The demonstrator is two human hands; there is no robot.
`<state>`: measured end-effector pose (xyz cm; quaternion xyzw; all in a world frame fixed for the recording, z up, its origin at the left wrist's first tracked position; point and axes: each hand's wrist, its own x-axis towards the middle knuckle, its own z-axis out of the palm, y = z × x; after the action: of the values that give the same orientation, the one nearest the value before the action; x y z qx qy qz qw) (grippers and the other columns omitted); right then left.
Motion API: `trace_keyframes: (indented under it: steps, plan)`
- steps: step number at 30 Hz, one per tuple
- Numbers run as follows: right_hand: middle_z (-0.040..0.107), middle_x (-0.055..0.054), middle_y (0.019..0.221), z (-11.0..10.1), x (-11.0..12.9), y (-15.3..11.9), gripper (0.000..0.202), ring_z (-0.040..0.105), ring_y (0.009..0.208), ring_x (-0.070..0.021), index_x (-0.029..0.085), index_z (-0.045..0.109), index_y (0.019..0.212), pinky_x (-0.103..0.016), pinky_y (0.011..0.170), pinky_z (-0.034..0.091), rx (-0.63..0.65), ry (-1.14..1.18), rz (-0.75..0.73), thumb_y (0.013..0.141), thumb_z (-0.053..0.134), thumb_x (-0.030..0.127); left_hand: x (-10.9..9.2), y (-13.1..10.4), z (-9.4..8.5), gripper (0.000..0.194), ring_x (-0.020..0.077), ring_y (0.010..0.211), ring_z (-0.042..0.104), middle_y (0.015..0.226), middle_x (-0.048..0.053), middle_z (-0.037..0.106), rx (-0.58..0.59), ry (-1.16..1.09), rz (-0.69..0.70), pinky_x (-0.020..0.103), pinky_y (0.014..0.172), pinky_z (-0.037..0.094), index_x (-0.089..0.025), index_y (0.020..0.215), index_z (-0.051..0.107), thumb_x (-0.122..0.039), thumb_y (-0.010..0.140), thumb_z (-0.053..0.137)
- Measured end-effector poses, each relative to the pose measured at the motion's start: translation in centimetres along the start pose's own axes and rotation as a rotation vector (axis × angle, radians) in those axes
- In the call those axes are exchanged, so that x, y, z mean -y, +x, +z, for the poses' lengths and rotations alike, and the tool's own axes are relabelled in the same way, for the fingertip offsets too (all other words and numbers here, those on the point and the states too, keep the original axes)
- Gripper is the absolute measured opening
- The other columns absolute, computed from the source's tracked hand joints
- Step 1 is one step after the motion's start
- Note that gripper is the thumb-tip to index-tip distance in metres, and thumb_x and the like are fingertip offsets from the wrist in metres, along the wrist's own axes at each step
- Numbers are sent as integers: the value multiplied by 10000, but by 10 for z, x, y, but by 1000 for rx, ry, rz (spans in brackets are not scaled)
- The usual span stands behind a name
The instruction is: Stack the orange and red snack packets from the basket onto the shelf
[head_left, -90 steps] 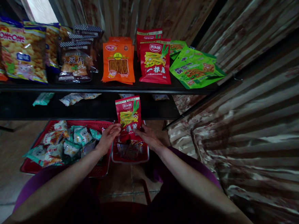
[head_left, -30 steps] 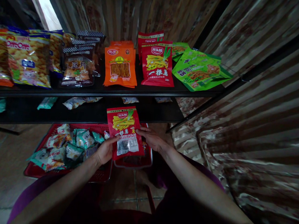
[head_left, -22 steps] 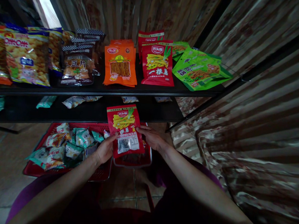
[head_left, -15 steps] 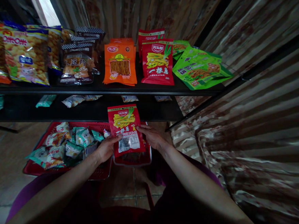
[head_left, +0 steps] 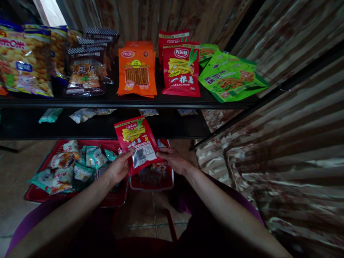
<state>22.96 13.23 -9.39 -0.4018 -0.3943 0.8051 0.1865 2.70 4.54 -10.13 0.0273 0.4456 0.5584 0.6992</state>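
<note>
A red snack bag with yellow sticks and green onion printed on it is held between both hands, tilted to the left, above a small red basket. My left hand grips its lower left edge, thumb on the front. On its lower right edge, my right hand is closed with the thumb in front. Several packets lie in the small basket, partly hidden by the bag and hands. Matching red snack bags stand on the upper shelf ahead.
A larger red basket with several small packets sits on the floor at left. Orange bags, green bags, brown bags and yellow snack bags line the upper shelf. The lower shelf holds small packets. A patterned curtain hangs at right.
The red snack bag has turned, its top leaning left, and shifted slightly left. More of the small basket's packets now show. Both hands keep hold of the bag.
</note>
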Motion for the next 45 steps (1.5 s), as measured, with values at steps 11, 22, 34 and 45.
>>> trace_keyframes:
  steps: [11,22,34,45]
  plan:
    - [724,-23,760,-1,-2,1,284,606,616,-108,170,731,799,-221,556,468,-191,-19,-79,580,811,331,3,-13,13,594,209,937,682,991,61,733,81,66,12,378,995,467,-158,1223,559,8,671,700]
    - [695,-64,1024,-2,-4,-4,337,643,937,-243,221,661,1058,-377,821,497,-216,-564,-282,730,634,297,7,-19,19,668,261,924,681,969,80,737,36,161,29,429,970,448,-179,1202,596,-122,572,812]
    - [628,-109,1209,15,-11,-18,478,597,1074,-262,244,549,1259,-417,913,467,-237,-989,-436,800,567,374,37,-19,30,601,244,1088,618,1150,64,682,-25,270,192,370,960,444,-273,1214,560,-251,651,771]
    - [633,-74,1207,16,-11,-10,442,570,1121,-245,262,602,1207,-427,989,415,-248,-922,-443,774,613,351,29,-17,32,640,232,999,646,1014,58,721,-36,195,232,374,951,439,-228,1204,546,-206,610,783]
